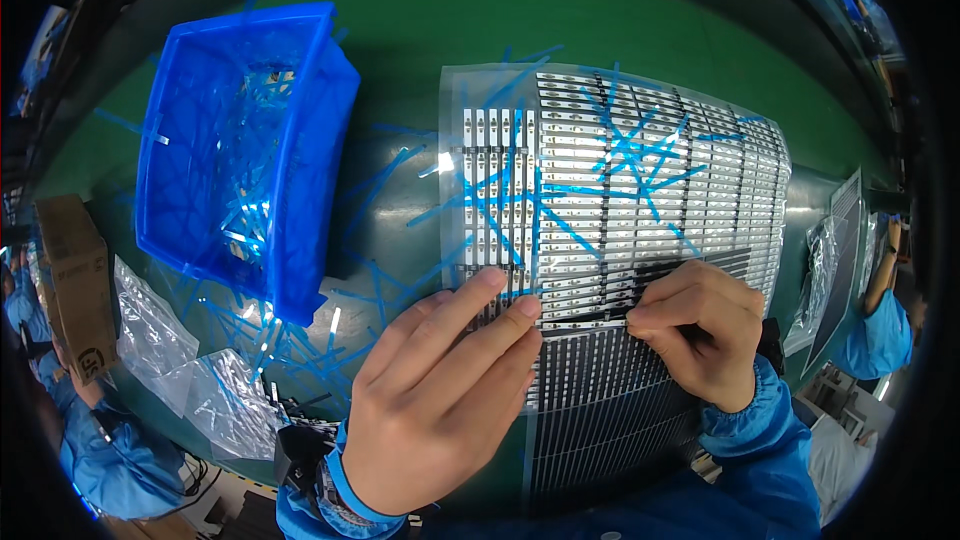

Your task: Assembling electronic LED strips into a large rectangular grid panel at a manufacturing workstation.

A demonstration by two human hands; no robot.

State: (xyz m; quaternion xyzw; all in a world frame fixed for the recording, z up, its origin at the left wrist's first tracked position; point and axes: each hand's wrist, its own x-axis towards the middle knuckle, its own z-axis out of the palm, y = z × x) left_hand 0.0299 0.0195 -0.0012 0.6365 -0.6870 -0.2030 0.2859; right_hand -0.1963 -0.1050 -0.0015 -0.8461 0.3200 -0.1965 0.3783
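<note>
A sheet of white component strips in rows (575, 225) lies in front of me, with narrow blue film strips (630, 150) scattered over it. My left hand (440, 390) rests at the sheet's lower left, fingers stretched out and fingertips on the strips, beside a short blue piece. Over the lower rows, my right hand (700, 325) is closed, thumb and forefinger pinched together at the lowest white row. What lies between those fingertips is too small to make out. Below the white rows, a dark slotted part (610, 400) runs toward me, partly hidden by my hands.
To the left stands a blue plastic bin (310, 170) holding blue film scraps. More scraps lie on the green table (440, 10). Clear plastic bags (235, 400) and a cardboard box (75, 280) are at the left. Bagged dark panels (835, 270) lie right. Blue-sleeved people work on both sides.
</note>
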